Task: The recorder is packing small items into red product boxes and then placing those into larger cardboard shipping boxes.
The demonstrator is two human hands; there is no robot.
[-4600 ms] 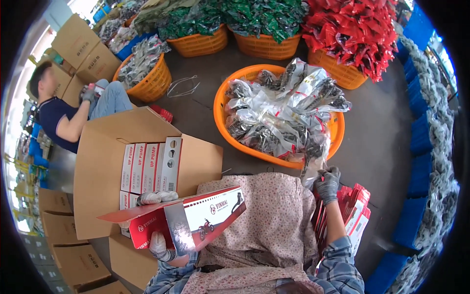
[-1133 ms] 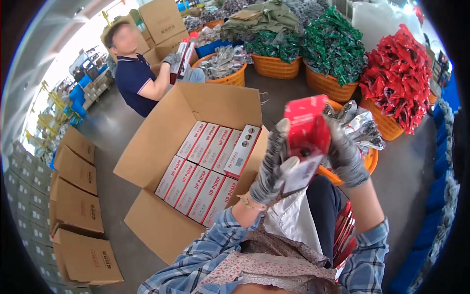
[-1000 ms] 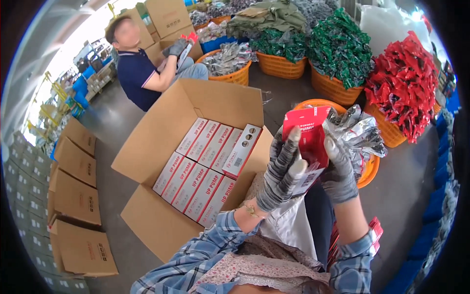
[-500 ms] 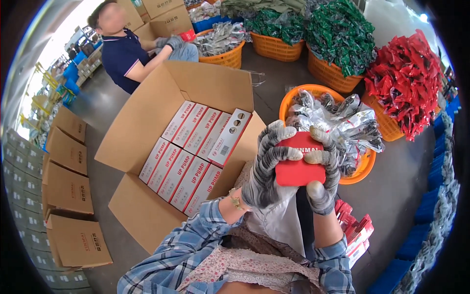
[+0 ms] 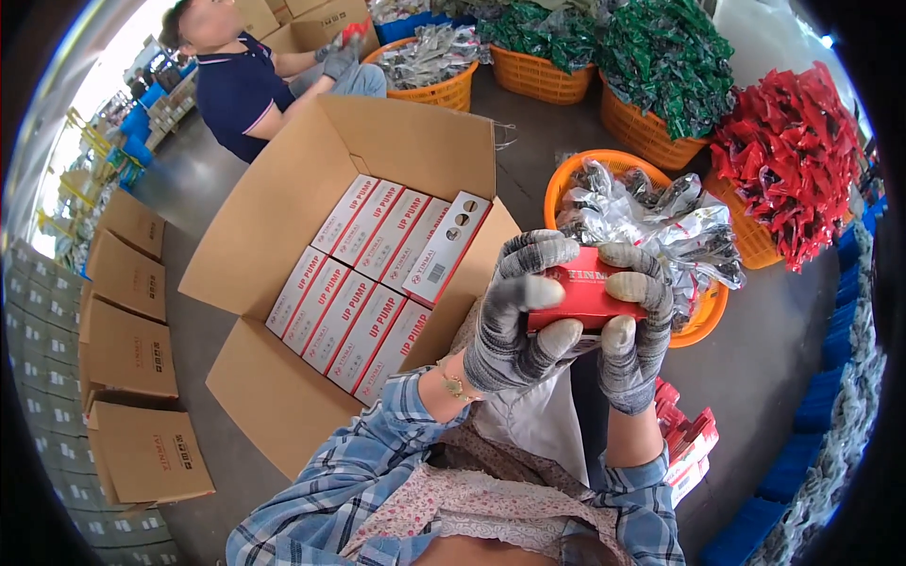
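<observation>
Both my hands, in grey striped work gloves, hold a small red box (image 5: 595, 292) above my lap. My left hand (image 5: 521, 316) grips the box's left side, its fingers bent over the red face. My right hand (image 5: 637, 316) clasps the right side, fingers on top and thumb at the lower edge. A white strip shows under the box's near edge, partly hidden by the gloves. To the left, a large open carton (image 5: 274, 236) holds rows of white-and-red boxes (image 5: 354, 307); one of them (image 5: 446, 247) at the right lies with a different face up.
Right of my hands stands an orange basket (image 5: 557, 193) of silver-bagged parts (image 5: 651, 222). Baskets with green bags (image 5: 670, 66) and red bags (image 5: 788, 160) stand beyond. A co-worker (image 5: 236, 94) sits at the far left. Flattened red-white boxes (image 5: 684, 439) lie by my right forearm. Brown cartons (image 5: 151, 453) line the left.
The red box has tilted, so a lower edge now shows. My left fingers have shifted on it, with one slightly blurred. The co-worker's hands have moved a little.
</observation>
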